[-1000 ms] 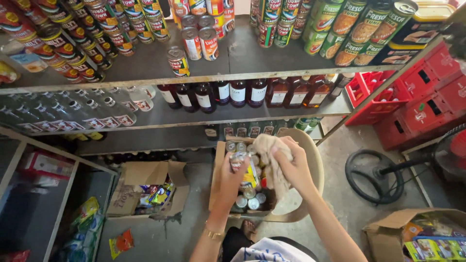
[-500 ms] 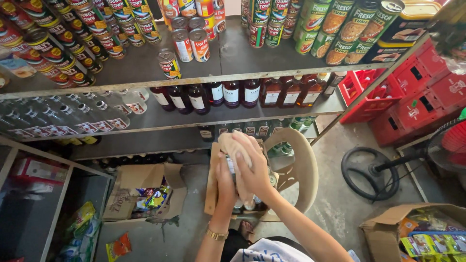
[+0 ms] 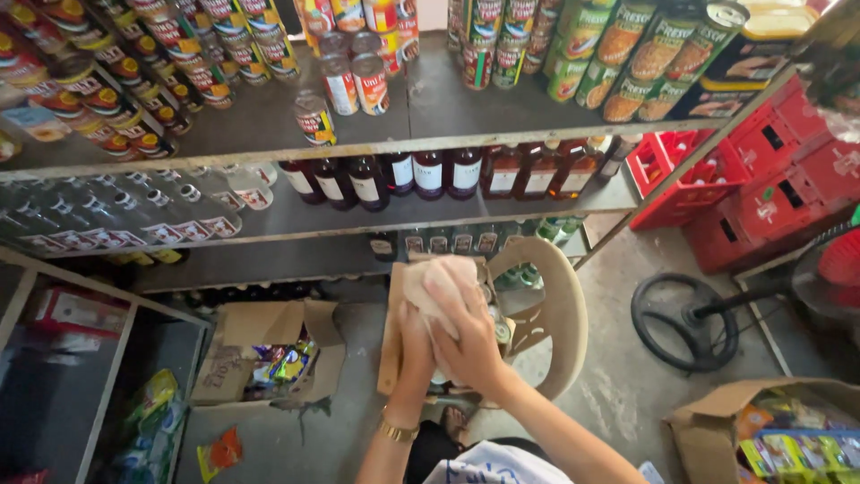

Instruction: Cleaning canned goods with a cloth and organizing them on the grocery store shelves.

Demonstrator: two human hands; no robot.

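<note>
Both my hands are raised together in front of me, closed around a beige cloth (image 3: 441,276) that wraps something I cannot make out. My left hand (image 3: 415,336), with a gold bracelet at the wrist, grips from below. My right hand (image 3: 468,341) presses the cloth from the right. Under my hands a cardboard box (image 3: 391,345) holding cans rests on a beige plastic chair (image 3: 557,314).
Metal shelves (image 3: 269,148) carry rows of cans above, dark bottles (image 3: 428,173) and clear bottles below. Red crates (image 3: 766,193) stand at right beside a fan base (image 3: 685,323). Open cartons of packets sit on the floor at lower left (image 3: 269,358) and lower right (image 3: 761,435).
My hands have lifted from the box on the chair and drawn together, closing the cloth around what they hold. The view has shifted slightly downward.
</note>
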